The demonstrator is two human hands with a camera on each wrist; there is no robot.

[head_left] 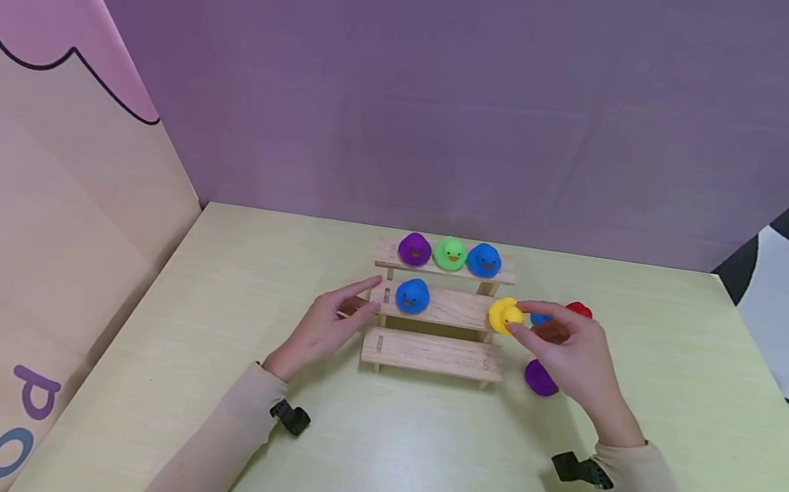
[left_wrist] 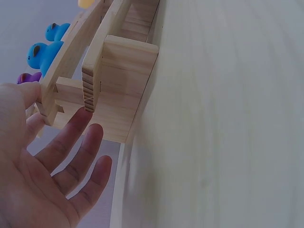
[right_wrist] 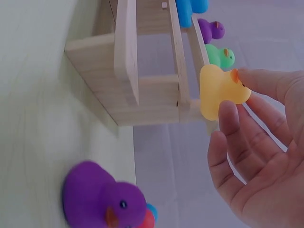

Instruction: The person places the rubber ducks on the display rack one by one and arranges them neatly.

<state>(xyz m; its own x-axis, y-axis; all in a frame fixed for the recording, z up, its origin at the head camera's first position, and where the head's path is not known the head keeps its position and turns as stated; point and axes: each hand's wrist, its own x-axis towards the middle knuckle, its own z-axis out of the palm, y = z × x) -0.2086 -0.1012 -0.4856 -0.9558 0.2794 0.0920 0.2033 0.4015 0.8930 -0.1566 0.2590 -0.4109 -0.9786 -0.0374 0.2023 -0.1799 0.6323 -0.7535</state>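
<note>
A pale green desk (head_left: 409, 467) carries a wooden three-step shelf (head_left: 432, 354) near its far middle. The left hand (head_left: 322, 328) rests at the shelf's left end, fingers (left_wrist: 71, 137) straight and loosely spread, their tips touching the wooden side piece and holding nothing. The right hand (head_left: 568, 354) is at the shelf's right end, thumb and fingers (right_wrist: 228, 137) pinching a yellow duck (head_left: 504, 314) at the right edge of the middle step. On the top step stand a purple duck (head_left: 414, 249), a green duck (head_left: 450, 253) and a blue duck (head_left: 484, 259) in a row; a second blue duck (head_left: 413, 296) sits on the middle step's left part. On the desk beside the right hand lie another purple duck (head_left: 539, 378) and a red duck (head_left: 578, 309).
</note>
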